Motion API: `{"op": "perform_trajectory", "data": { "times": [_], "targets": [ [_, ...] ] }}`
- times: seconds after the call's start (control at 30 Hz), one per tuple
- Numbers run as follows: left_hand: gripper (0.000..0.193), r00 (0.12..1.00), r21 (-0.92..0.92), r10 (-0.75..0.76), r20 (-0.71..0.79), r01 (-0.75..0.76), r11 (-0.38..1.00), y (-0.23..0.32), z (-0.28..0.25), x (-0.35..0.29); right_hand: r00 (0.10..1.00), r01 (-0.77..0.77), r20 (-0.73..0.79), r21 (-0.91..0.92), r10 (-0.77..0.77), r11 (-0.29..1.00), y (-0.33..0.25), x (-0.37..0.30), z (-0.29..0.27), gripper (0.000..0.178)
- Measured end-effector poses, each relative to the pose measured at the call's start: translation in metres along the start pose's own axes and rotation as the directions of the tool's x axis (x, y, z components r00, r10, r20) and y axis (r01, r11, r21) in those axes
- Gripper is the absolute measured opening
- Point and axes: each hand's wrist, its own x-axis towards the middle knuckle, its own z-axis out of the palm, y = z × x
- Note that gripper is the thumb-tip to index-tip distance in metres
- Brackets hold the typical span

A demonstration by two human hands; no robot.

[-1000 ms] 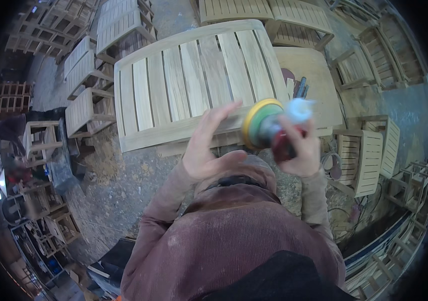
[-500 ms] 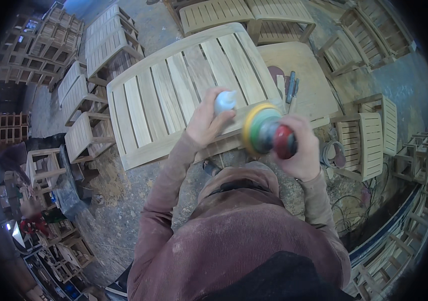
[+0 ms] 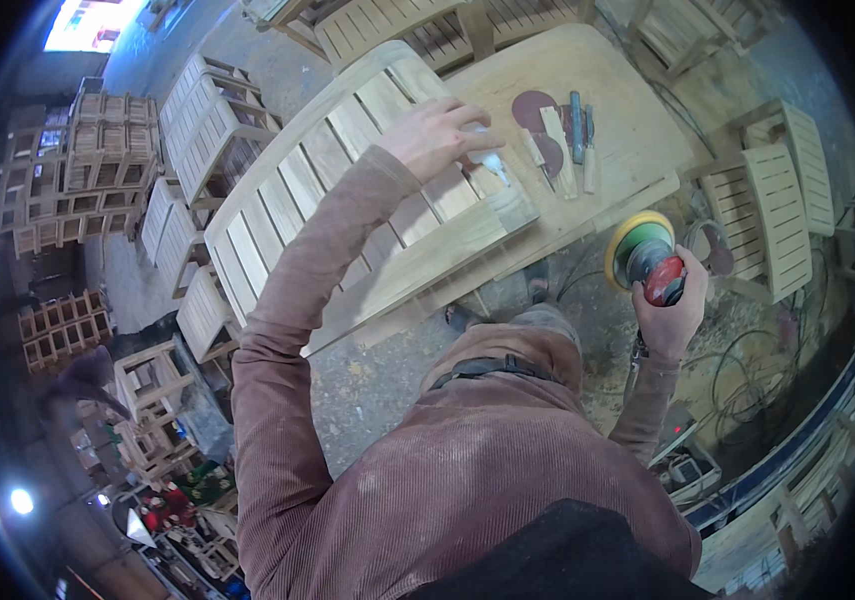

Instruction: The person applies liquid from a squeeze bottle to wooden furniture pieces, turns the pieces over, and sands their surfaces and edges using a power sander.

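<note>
My left hand is closed round a small pale blue-white squeeze bottle, partly hidden by my fingers. Its nozzle points down at the right end of a slatted wooden tabletop; whether it touches the wood I cannot tell. A greyish patch shows on the corner below the nozzle. Off to the right, clear of the wood, my right hand grips a handheld disc sander with a red and black body. The sander's green and yellow pad faces up and to the left.
Behind the panel, a plywood board carries maroon sanding discs, a blue-handled tool and wooden strips. Slatted wooden tables stand at left, and more at right. Cables lie on the floor at right.
My left hand has moved right and away from me, tipping the bottle's nozzle down over the panel's end. My right hand has swung the sander out to the right. The view has turned.
</note>
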Motion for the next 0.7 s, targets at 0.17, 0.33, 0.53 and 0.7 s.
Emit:
{"op": "perform_trajectory", "data": {
  "times": [0.17, 0.33, 0.53, 0.7],
  "targets": [
    [0.043, 0.999, 0.1, 0.022, 0.047, -0.027, 0.995, 0.003, -0.009, 0.008, 1.0, -0.028, 0.008, 0.012, 0.028, 1.0, 0.01, 0.007, 0.004, 0.058],
    [0.04, 0.999, 0.171, 0.022, 0.045, -0.03, 0.985, 0.01, -0.015, -0.002, 1.0, 0.009, 0.022, 0.021, -0.009, 1.0, 0.005, 0.019, 0.012, 0.058],
    [0.041, 1.0, 0.146, -0.008, -0.011, 0.009, 0.989, 0.014, -0.013, -0.011, 0.997, 0.071, 0.024, 0.08, -0.073, 0.994, -0.007, 0.021, 0.02, 0.058],
    [0.041, 0.999, 0.116, -0.031, -0.038, 0.035, 0.993, 0.01, -0.011, -0.018, 0.996, 0.052, 0.064, 0.093, -0.058, 0.994, -0.014, 0.011, 0.021, 0.058]
  ]
}}
